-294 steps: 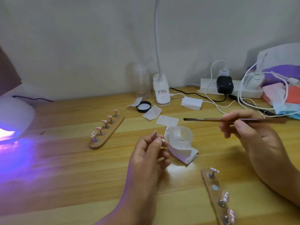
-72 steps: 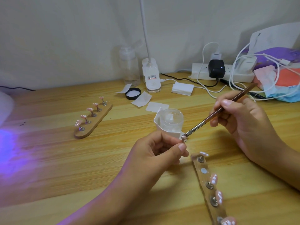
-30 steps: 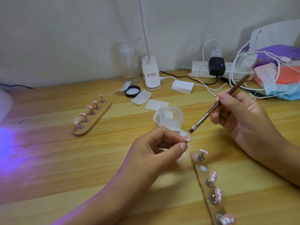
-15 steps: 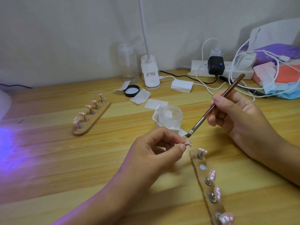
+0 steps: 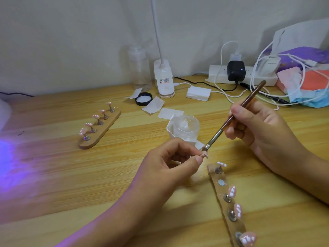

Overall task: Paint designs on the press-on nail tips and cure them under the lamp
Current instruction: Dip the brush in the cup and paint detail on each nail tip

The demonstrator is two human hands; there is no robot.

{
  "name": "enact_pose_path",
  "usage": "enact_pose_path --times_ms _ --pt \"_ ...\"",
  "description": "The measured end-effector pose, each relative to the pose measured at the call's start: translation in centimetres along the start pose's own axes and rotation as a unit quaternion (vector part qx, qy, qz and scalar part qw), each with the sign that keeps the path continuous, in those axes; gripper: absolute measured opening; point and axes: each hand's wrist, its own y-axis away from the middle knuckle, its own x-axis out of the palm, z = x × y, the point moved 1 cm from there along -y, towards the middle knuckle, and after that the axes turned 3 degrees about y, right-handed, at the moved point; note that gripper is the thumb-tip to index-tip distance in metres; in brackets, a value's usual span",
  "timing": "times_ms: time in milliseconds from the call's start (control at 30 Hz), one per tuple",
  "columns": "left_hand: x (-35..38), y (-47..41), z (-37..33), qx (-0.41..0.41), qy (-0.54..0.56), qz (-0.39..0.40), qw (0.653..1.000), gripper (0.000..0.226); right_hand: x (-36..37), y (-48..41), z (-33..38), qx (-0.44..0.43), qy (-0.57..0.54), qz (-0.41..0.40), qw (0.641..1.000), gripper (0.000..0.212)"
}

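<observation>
Nearest, at five o'clock on the surface (image 5: 178, 221), a wooden holder (image 5: 223, 208) carries painted tips (image 5: 232, 191) on studs. Just beyond, the grip of the left hand (image 5: 170, 163) pinches one pink nail tip (image 5: 205, 155), and the grip of the right hand (image 5: 258, 132) is curled round a brush (image 5: 233, 118) whose bristles touch that tip. Farther back stands a glass jar (image 5: 186, 126) at twelve o'clock, a second holder (image 5: 105, 130) at ten.

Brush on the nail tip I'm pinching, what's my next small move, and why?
Probably draw one short stroke: the brush touches the nail tip, which the left hand pinches while the right hand grips the handle. Seating it on the bare magnet of the holder can wait.
</observation>
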Motion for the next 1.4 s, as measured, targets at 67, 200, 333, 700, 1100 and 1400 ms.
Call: enact_pose_path --times_ms 67,200,333,700,1100,1400 --pt "-0.1 0.0 -0.1 -0.003 0.004 0.005 1.000 0.004 -0.1 -0.2 -0.1 -0.006 0.002 -0.019 1.000 0.023" --pt "-0.2 0.1 -0.1 0.001 0.019 0.007 1.000 0.010 -0.4 -0.6 -0.2 -0.004 -0.024 -0.042 0.999 0.010" --pt "0.1 0.1 -0.2 0.005 0.012 0.005 1.000 0.004 -0.4 -0.7 -0.2 0.008 -0.043 -0.051 0.998 0.013" --pt "1.0 0.4 -0.6 -0.001 -0.106 0.032 0.994 0.006 -0.7 -0.9 -0.4 0.017 -0.046 -0.050 0.998 0.012" --pt "2.6 0.1 -0.4 0.044 -0.180 0.020 0.982 0.021 -0.6 -0.9 -0.5 0.020 -0.035 -0.043 0.998 0.018" --pt "1.7 0.5 -0.2 0.059 -0.223 0.030 0.973 0.017 -0.7 -0.7 -0.4 0.019 -0.026 -0.048 0.998 0.018"
